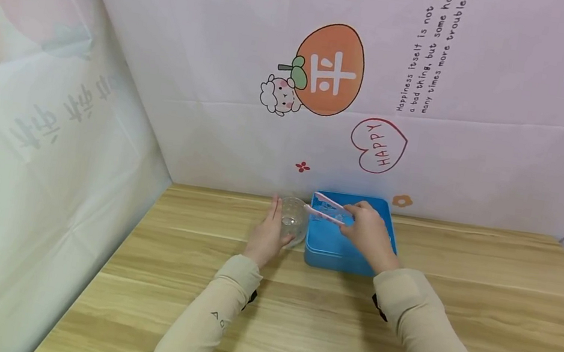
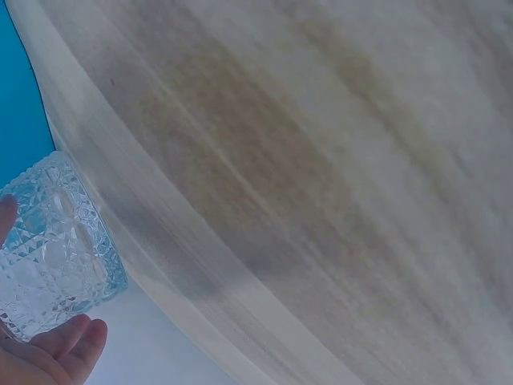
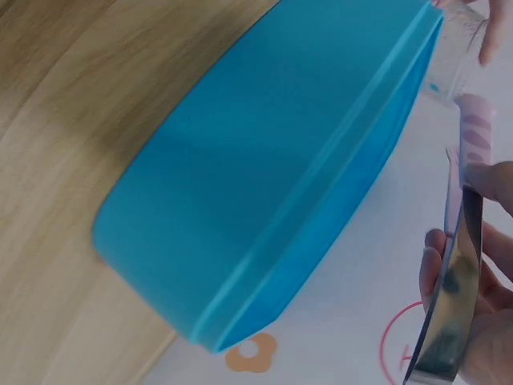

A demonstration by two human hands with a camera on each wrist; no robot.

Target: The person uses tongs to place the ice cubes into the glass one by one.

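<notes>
A clear glass bowl (image 1: 300,218) with a cut pattern stands on the table, at the left of a blue box (image 1: 335,262). My left hand (image 1: 266,236) holds the bowl from its left side, thumb and fingers on opposite sides of the faceted wall (image 2: 60,241). In my right hand (image 1: 369,231) is a pair of tongs (image 1: 327,216) with pink tips and a metal handle (image 3: 449,321). The tongs' arms are spread apart above the box's left part, tips pointing left toward the bowl. Small bluish bits show beneath the tongs, too small to identify.
The wood-grain table (image 1: 291,335) reaches a white printed backdrop (image 1: 221,142) just behind the box and bowl. Another white sheet (image 1: 62,216) hangs along the left side of the table.
</notes>
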